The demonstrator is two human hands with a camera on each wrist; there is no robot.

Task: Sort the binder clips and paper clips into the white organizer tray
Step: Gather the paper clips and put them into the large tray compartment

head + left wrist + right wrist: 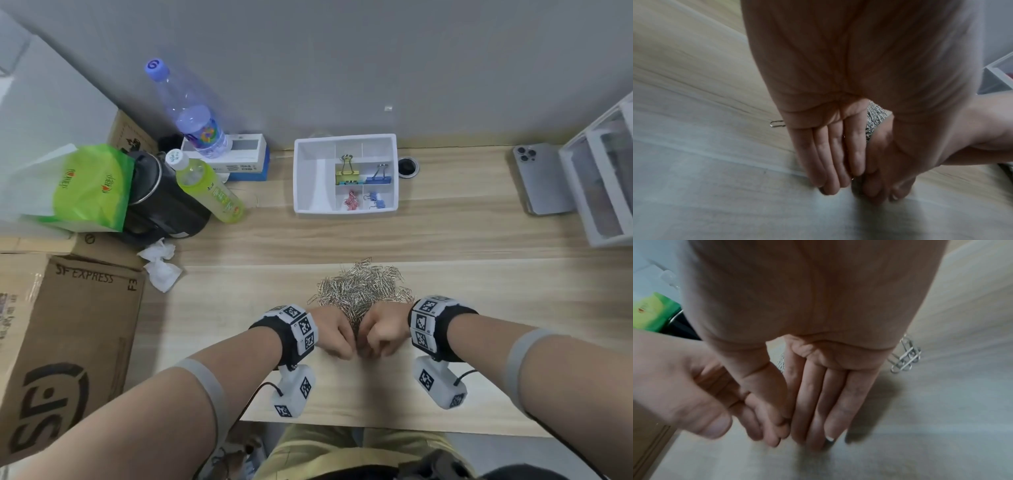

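Note:
A heap of silver paper clips (363,287) lies on the wooden desk (479,240) in front of me. My left hand (337,337) and right hand (380,334) meet at the heap's near edge, fingers pointing down. The left wrist view shows my left hand (830,183) with straight fingers together, tips on the desk, and paper clips (875,116) behind it. My right hand (818,431) stands the same way, with a few paper clips (904,356) beside it. The white organizer tray (298,178) at the back holds a yellow binder clip (346,173), a blue binder clip (378,176) and small pink and blue clips.
Left of the tray stand a green bottle (209,188), a clear bottle (191,113), a black kettle (161,202) and a green bag (89,185). A cardboard box (61,335) and crumpled tissues (161,267) lie near left. A phone (541,178) and white drawers (603,178) sit right.

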